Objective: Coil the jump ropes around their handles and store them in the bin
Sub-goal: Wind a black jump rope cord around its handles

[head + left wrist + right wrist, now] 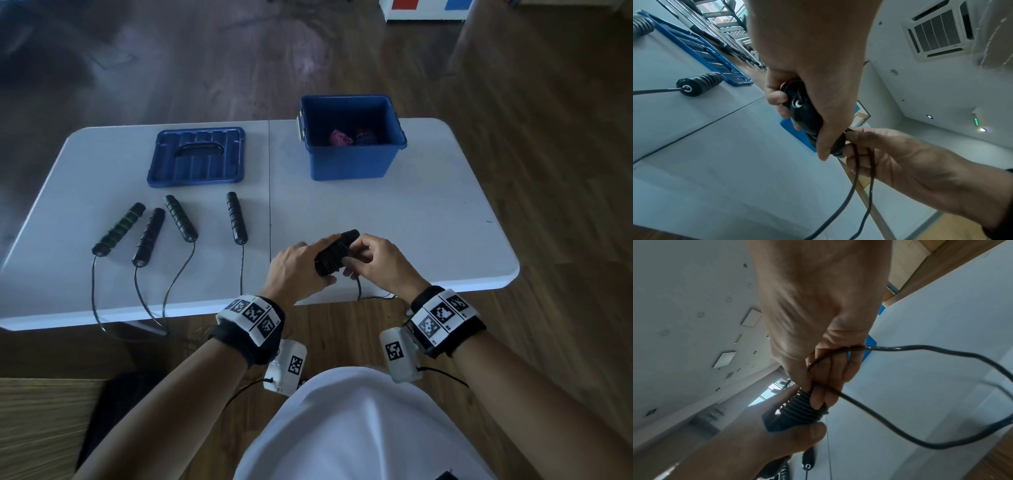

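My left hand [301,265] grips a pair of black jump-rope handles [337,251] with black cord wound round them, held above the table's near edge. My right hand [371,258] pinches the loose cord [920,402] against the coil [803,407]; a slack loop hangs down past the table edge [373,296]. In the left wrist view the handle end [799,104] shows inside my left hand [807,97], beside my right hand [879,151]. The open blue bin [352,161] stands at the back, with a pink bundle [340,138] and a dark bundle [365,136] inside.
Several black handles [119,228] [236,217] lie in a row on the white table [411,222] at left, their cords trailing over the near edge. The blue bin lid [197,156] lies upside down behind them. Wooden floor surrounds the table.
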